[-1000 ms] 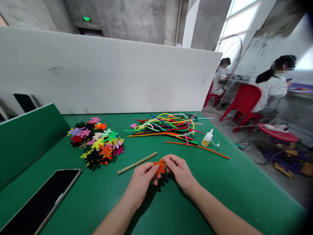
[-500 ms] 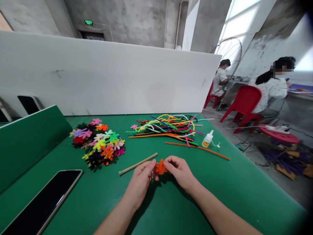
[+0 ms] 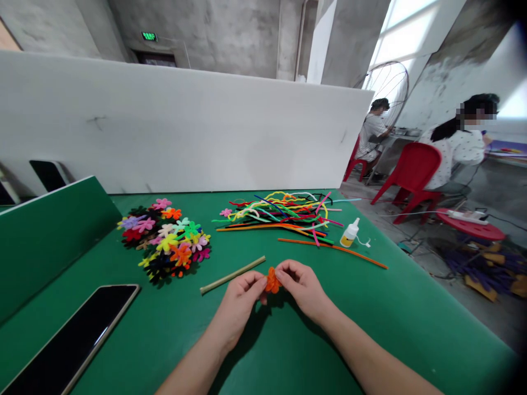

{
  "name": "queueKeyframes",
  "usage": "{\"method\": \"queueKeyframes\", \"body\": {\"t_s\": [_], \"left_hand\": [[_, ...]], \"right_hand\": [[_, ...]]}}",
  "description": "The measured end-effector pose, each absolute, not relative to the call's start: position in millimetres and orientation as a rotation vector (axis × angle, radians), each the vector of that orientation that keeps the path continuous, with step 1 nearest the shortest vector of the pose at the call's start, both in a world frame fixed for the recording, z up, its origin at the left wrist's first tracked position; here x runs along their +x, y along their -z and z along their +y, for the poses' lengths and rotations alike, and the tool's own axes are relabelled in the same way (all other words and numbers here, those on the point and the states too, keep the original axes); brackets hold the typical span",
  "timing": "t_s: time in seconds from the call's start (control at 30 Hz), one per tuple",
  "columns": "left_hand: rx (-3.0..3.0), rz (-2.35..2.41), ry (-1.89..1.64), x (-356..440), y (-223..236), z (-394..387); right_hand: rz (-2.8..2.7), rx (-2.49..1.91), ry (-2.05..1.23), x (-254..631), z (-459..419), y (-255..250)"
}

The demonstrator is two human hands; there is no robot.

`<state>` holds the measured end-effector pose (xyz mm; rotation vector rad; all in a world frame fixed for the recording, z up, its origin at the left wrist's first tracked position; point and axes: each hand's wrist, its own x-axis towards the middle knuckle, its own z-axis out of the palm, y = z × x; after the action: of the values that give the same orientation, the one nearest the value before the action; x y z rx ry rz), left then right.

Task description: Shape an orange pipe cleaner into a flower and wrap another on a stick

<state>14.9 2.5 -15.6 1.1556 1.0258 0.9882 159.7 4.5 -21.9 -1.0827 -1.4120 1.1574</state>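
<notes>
Two bare hands pinching one small orange fuzzy flower (image 3: 272, 281) over green tabletop (image 3: 411, 312) — left hand (image 3: 239, 302) at its 9 o'clock, right hand (image 3: 303, 288) at 3, thumbs and fingers closed on petals — thin pale-green stick (image 3: 233, 275) at 10, white squeeze bottle (image 3: 349, 233) at 2, multicoloured fuzzy stems (image 3: 272, 225) at 12.

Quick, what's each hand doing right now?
Left hand: closed, pinching the orange flower.
Right hand: closed, fingertips pinching the same flower's other side.
</notes>
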Motion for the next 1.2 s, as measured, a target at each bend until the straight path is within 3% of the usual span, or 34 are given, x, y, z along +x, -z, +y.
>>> {"method": "queueKeyframes", "body": {"t_s": [0.53, 0.83, 1.2], "left_hand": [[1.218, 1.111, -1.054, 13.2, 14.7, 6.0], [1.523, 1.568, -1.241, -13.8, 0.6, 33.6], [1.84, 1.899, -0.872, -56.8, 11.4, 53.1]], "right_hand": [[-1.34, -1.2, -1.063, 166.2, 11.1, 26.5], [-1.386, -1.198, -1.033, 164.6, 11.1, 23.2], [-1.424, -1.182, -1.043, 163.7, 10.0, 24.4]]}}
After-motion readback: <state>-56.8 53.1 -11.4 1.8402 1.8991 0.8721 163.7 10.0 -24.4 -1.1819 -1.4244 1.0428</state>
